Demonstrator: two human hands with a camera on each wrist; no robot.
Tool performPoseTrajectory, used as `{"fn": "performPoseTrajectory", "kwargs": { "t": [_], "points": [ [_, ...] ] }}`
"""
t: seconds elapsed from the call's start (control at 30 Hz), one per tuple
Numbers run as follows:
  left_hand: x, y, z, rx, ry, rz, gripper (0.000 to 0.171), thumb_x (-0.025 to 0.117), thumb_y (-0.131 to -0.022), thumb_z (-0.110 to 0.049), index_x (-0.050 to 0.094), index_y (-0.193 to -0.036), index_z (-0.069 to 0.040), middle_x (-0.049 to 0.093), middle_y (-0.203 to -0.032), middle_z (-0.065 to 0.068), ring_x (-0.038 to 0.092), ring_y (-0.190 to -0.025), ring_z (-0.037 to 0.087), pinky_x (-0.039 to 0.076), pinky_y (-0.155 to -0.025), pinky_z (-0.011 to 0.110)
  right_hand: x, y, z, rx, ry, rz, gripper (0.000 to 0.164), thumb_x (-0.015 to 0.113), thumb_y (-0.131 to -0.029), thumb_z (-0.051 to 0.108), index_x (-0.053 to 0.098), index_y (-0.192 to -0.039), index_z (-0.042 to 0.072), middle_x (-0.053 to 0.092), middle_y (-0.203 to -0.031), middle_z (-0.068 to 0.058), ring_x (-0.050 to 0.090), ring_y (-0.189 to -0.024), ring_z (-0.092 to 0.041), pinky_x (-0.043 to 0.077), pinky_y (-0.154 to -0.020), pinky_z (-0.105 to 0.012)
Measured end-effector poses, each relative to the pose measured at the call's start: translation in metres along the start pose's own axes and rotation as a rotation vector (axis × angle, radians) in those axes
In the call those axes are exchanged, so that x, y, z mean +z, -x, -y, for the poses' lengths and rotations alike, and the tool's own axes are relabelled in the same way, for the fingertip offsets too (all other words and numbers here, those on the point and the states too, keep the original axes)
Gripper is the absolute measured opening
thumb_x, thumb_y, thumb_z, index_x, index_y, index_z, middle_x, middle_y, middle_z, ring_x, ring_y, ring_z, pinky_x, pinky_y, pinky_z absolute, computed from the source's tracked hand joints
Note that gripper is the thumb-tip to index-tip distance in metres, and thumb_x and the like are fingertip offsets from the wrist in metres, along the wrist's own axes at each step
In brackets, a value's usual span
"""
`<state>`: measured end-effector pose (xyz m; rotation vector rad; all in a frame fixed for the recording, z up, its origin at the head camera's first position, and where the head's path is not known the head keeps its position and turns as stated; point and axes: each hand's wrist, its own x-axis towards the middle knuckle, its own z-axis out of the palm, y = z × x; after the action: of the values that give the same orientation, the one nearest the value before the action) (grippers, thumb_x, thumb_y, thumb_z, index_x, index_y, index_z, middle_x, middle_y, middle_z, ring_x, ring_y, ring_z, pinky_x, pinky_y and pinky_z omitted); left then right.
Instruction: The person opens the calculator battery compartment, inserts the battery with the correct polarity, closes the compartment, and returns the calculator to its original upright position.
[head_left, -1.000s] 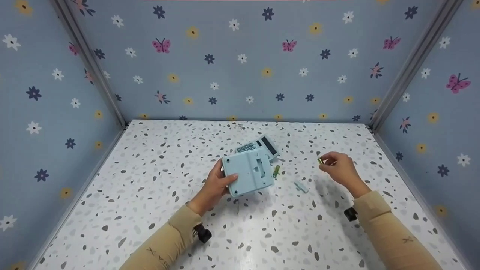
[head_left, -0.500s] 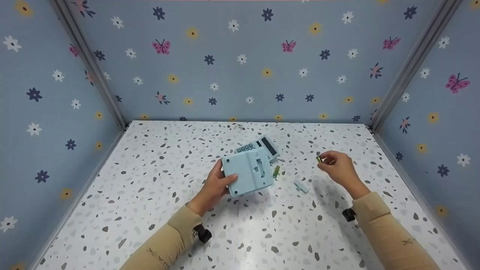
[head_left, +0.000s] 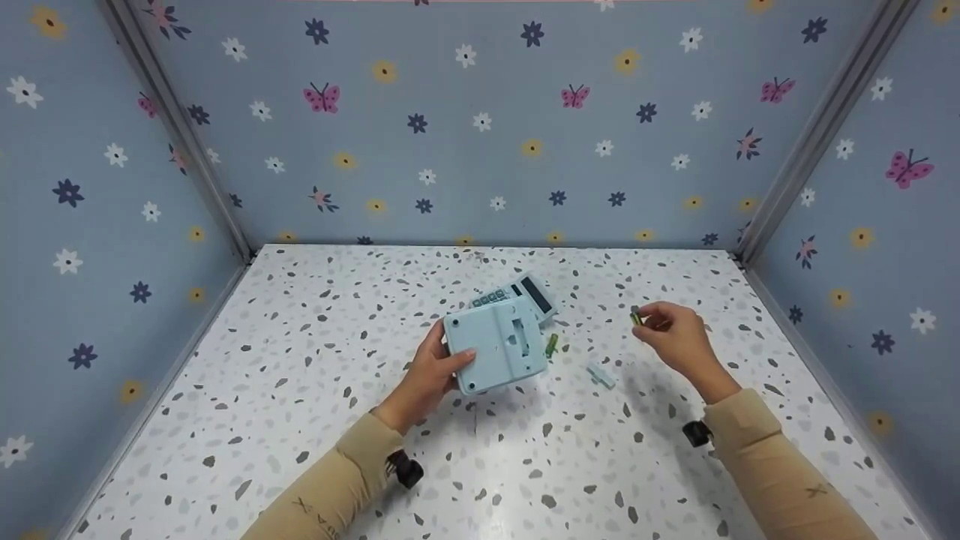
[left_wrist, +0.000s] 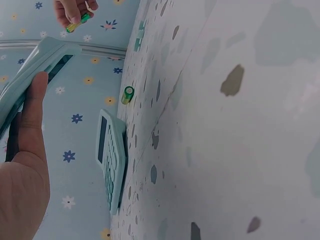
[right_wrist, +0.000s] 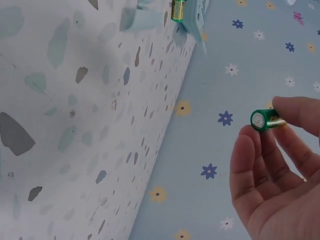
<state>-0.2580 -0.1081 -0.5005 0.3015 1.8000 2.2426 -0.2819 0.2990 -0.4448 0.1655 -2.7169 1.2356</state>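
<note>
my left hand (head_left: 427,371) grasps a pale blue device (head_left: 487,349), thumb across its back and fingers underneath, and holds it tilted above the table (head_left: 337,300). a bare slot (head_left: 520,337) shows in that back. my right hand (head_left: 679,337) pinches a green battery (right_wrist: 259,120) between thumb and fingertips, also in the air, well apart from the device.

the table is white, scattered with grey and pale green flecks, with a soft glare towards me. on it a calculator (head_left: 536,294) lies face up, partly hidden behind the device in the head view. a second battery (head_left: 552,345) lies near it, and a small blue piece (head_left: 601,376) rests nearer me, to the right.

three blue walls close in the table: the back wall (head_left: 480,90), the left wall (head_left: 105,315) and the right wall (head_left: 892,285), all printed with white, yellow and dark blue flowers and pink butterflies. grey metal posts (head_left: 180,120) run up both rear corners. my sleeves (head_left: 322,480) are tan.
</note>
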Motion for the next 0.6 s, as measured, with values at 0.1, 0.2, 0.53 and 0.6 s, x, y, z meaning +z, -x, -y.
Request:
{"fn": "performPoseTrajectory", "kwargs": {
  "t": [0.1, 0.2, 0.53, 0.6],
  "points": [
    [0.0004, 0.0004, -0.0002, 0.001, 0.003, -0.002, 0.071, 0.066, -0.107, -0.013, 0.028, -0.167, -0.018, 0.050, -0.162, 0.024, 0.065, -0.134, 0.036, 0.062, -0.103, 0.055, 0.0003, 0.0007, 0.0019, -0.006, -0.008, -0.003, 0.026, 0.077, -0.100, 0.010, 0.075, -0.123, -0.001, 0.072, -0.100, -0.015, 0.064, -0.086, -0.017, 0.053, -0.070, -0.021],
    [0.0004, 0.0008, -0.0004, 0.005, 0.004, 0.001, 0.069, 0.065, -0.107, -0.012, 0.028, -0.166, -0.017, 0.052, -0.160, 0.025, 0.067, -0.131, 0.033, 0.063, -0.101, 0.053, 0.0006, 0.0011, 0.0042, -0.013, -0.014, 0.000, 0.027, 0.077, -0.100, 0.010, 0.075, -0.124, 0.000, 0.072, -0.100, -0.015, 0.064, -0.086, -0.017, 0.052, -0.070, -0.022],
    [0.0003, 0.0002, -0.0003, 0.003, 0.006, 0.014, 0.069, 0.065, -0.108, -0.014, 0.028, -0.166, -0.016, 0.055, -0.156, 0.025, 0.071, -0.124, 0.030, 0.066, -0.095, 0.048, 0.0046, 0.0014, 0.0077, -0.031, -0.013, 0.004, 0.027, 0.077, -0.100, 0.010, 0.075, -0.125, 0.000, 0.071, -0.098, -0.014, 0.062, -0.083, -0.016, 0.052, -0.069, -0.022],
    [0.0004, 0.0005, -0.0004, 0.000, 0.003, 0.014, 0.069, 0.065, -0.108, -0.014, 0.028, -0.166, -0.017, 0.055, -0.157, 0.025, 0.071, -0.124, 0.030, 0.066, -0.095, 0.048, 0.0060, 0.0013, 0.0084, -0.029, -0.009, 0.008, 0.027, 0.077, -0.100, 0.011, 0.075, -0.124, 0.001, 0.071, -0.097, -0.012, 0.062, -0.083, -0.015, 0.052, -0.069, -0.023]
  ]
}}
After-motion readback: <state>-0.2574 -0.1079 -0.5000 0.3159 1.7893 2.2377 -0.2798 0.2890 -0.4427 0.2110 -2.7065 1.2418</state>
